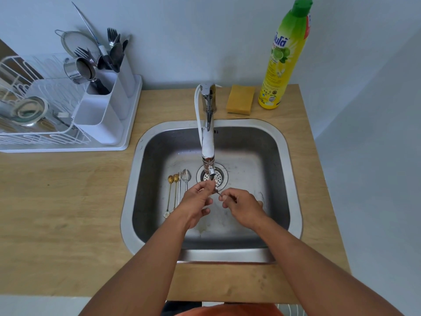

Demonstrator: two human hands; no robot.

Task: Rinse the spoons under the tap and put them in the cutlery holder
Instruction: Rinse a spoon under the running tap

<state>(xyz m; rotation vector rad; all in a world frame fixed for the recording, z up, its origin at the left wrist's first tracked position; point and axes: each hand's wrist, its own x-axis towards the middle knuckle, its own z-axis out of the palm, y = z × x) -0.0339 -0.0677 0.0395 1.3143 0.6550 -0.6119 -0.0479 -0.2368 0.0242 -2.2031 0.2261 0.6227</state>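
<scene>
Under the tap spout (pixel 209 169) both my hands hold one small spoon (pixel 216 191). My left hand (pixel 197 201) pinches its bowl end right below the nozzle. My right hand (pixel 239 205) grips the handle end. Most of the spoon is hidden by my fingers. Several more spoons lie side by side on the sink floor to the left of the drain: two gold ones (pixel 173 190) and two silver ones (pixel 185 177). The white cutlery holder (pixel 103 110) stands on the counter at the back left, with forks and spoons in its rear compartments.
The steel sink (pixel 282 179) is set in a wooden counter (pixel 68 201). A white dish rack (pixel 34 115) sits beside the holder. A yellow sponge (pixel 240 99) and a dish soap bottle (pixel 284 55) stand behind the sink at the right.
</scene>
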